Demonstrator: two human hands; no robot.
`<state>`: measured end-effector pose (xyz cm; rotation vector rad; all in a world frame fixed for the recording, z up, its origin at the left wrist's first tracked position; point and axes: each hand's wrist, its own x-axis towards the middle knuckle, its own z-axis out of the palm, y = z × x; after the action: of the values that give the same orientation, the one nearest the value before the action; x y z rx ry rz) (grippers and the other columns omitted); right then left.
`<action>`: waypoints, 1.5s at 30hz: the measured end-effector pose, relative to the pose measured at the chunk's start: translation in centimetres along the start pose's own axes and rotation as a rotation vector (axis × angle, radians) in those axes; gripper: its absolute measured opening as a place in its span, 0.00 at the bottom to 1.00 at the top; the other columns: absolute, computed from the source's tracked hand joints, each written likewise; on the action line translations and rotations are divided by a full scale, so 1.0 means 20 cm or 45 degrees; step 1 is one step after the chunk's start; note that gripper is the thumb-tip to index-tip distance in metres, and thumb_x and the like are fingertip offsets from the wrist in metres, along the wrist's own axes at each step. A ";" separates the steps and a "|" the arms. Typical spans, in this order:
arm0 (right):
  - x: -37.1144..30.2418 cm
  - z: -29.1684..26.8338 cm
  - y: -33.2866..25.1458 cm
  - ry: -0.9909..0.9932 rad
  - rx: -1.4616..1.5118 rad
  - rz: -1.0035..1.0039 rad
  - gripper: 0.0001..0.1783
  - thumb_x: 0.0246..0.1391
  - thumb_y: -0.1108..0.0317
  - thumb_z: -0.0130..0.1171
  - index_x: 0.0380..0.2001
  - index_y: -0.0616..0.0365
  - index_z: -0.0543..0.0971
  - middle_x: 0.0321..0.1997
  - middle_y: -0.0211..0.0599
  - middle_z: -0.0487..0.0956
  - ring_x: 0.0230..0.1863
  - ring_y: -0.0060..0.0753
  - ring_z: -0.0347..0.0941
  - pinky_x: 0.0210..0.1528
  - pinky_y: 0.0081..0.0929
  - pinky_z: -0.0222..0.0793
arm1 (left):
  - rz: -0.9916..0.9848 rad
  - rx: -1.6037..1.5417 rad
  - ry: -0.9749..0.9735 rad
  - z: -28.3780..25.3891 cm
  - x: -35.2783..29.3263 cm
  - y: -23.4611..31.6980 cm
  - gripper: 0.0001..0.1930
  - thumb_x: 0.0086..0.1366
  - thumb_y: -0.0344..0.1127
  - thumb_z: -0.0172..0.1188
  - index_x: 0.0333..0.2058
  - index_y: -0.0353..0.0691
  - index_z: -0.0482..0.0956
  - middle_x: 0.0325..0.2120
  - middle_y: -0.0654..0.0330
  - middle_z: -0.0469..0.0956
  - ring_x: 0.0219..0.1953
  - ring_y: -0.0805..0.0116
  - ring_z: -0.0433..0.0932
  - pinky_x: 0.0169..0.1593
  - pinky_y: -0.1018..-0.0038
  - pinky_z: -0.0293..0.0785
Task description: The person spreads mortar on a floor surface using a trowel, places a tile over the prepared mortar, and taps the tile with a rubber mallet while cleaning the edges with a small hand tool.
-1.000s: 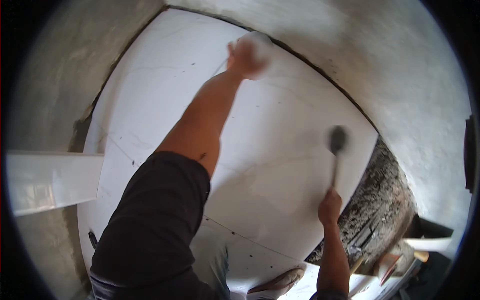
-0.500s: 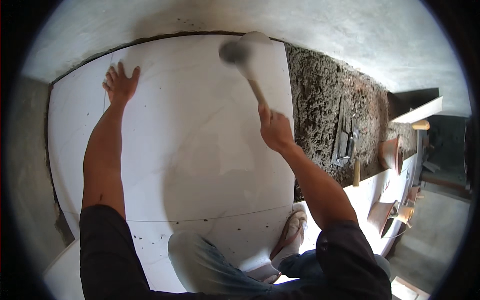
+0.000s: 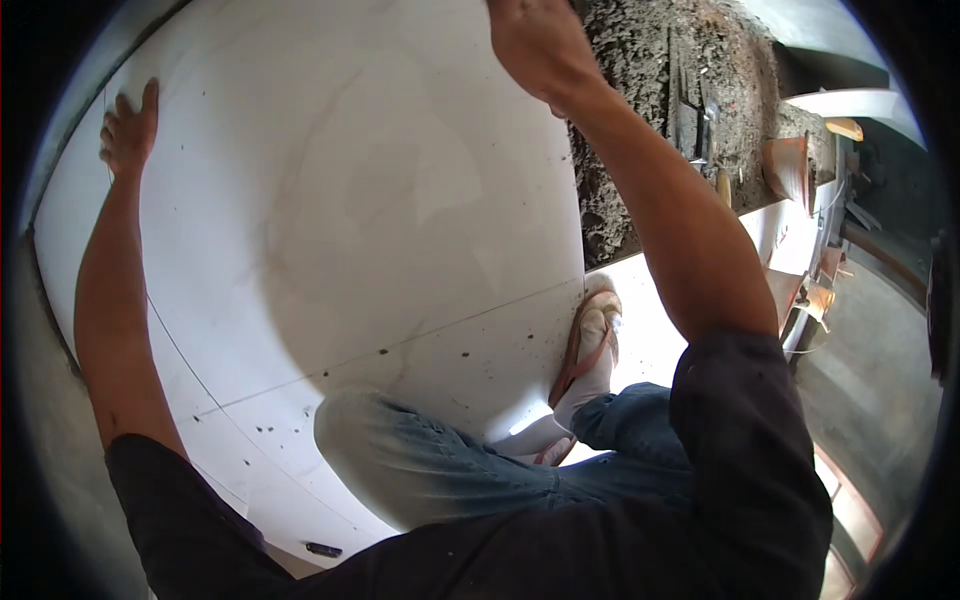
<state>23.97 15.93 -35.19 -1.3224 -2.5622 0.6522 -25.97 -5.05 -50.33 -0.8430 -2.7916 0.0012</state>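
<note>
My left hand (image 3: pixel 130 138) rests with fingers apart on the far left of the large white floor tile (image 3: pixel 390 190), near a joint line. My right hand (image 3: pixel 540 45) is at the top edge, over the tile's right side. Its fingers are cut off by the frame, and the mallet it gripped half a second ago lies out of view. Rough grey mortar (image 3: pixel 625 130) borders the tile on the right. On the mortar, partly behind my right forearm, lies a metal trowel (image 3: pixel 692 130) with a pale handle.
A reddish bucket (image 3: pixel 787 168) stands right of the mortar, with a second container (image 3: pixel 783 288) nearer me. A white strip (image 3: pixel 845 103) juts out at upper right. Crumbs dot the tile joint near my knee (image 3: pixel 365 430). A small dark object (image 3: pixel 323 549) lies at lower left.
The view has tilted, so the tile's far edge and the mallet have left the picture. My right hand now appears at the top edge. My left hand stays on the tile.
</note>
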 end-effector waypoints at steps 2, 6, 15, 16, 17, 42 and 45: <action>-0.07 -0.01 0.04 0.040 0.311 0.078 0.36 0.65 0.42 0.36 0.23 0.66 0.74 0.28 0.59 0.78 0.33 0.64 0.74 0.38 0.51 0.67 | 0.038 -0.001 -0.062 0.05 -0.02 0.12 0.49 0.57 0.79 0.32 0.68 0.52 0.50 0.68 0.47 0.48 0.70 0.47 0.45 0.67 0.47 0.41; -0.03 0.02 0.15 -0.243 -0.121 0.149 0.34 0.64 0.41 0.36 0.37 0.60 0.80 0.35 0.61 0.79 0.42 0.64 0.76 0.49 0.48 0.69 | -0.021 -0.016 -0.097 0.00 -0.02 0.12 0.49 0.56 0.79 0.33 0.68 0.52 0.50 0.68 0.49 0.48 0.70 0.48 0.45 0.67 0.48 0.41; -0.16 -0.07 0.03 0.152 0.152 -0.176 0.18 0.65 0.55 0.38 0.33 0.55 0.72 0.25 0.50 0.77 0.28 0.58 0.72 0.31 0.45 0.70 | -0.009 -0.017 -0.040 -0.02 -0.01 0.14 0.47 0.57 0.78 0.34 0.68 0.55 0.50 0.69 0.51 0.47 0.70 0.49 0.45 0.66 0.43 0.42; -0.21 -0.02 0.17 -0.097 0.068 -0.013 0.18 0.66 0.54 0.38 0.39 0.53 0.73 0.25 0.52 0.77 0.29 0.57 0.73 0.32 0.43 0.72 | 0.001 -0.014 -0.030 -0.04 -0.03 0.15 0.47 0.57 0.78 0.34 0.68 0.55 0.50 0.69 0.51 0.47 0.70 0.49 0.45 0.66 0.43 0.42; -0.22 -0.02 0.21 -0.313 -0.160 0.031 0.27 0.65 0.45 0.39 0.37 0.57 0.77 0.26 0.53 0.78 0.30 0.57 0.75 0.34 0.43 0.73 | -0.039 0.011 -0.054 -0.08 -0.05 0.16 0.47 0.57 0.78 0.35 0.68 0.55 0.50 0.69 0.52 0.47 0.70 0.49 0.44 0.65 0.40 0.41; -2.34 -0.55 1.21 0.025 -0.093 0.920 0.24 0.56 0.47 0.58 0.26 0.60 0.70 0.18 0.53 0.75 0.25 0.61 0.75 0.27 0.49 0.67 | 1.099 -0.268 -0.717 -1.17 -2.69 1.17 0.42 0.63 0.63 0.47 0.68 0.43 0.49 0.69 0.43 0.36 0.71 0.40 0.32 0.65 0.35 0.28; -2.55 -0.44 1.11 0.110 0.154 1.078 0.22 0.59 0.53 0.57 0.24 0.62 0.70 0.15 0.49 0.74 0.20 0.57 0.74 0.24 0.44 0.66 | 1.384 -0.244 -0.753 -1.20 -2.75 1.11 0.41 0.63 0.61 0.48 0.67 0.45 0.51 0.70 0.48 0.39 0.71 0.44 0.33 0.66 0.38 0.31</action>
<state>73.16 -11.38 -35.88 -2.3143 -1.7747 0.8185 35.84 -18.12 -40.16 -2.6246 -2.3686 0.1869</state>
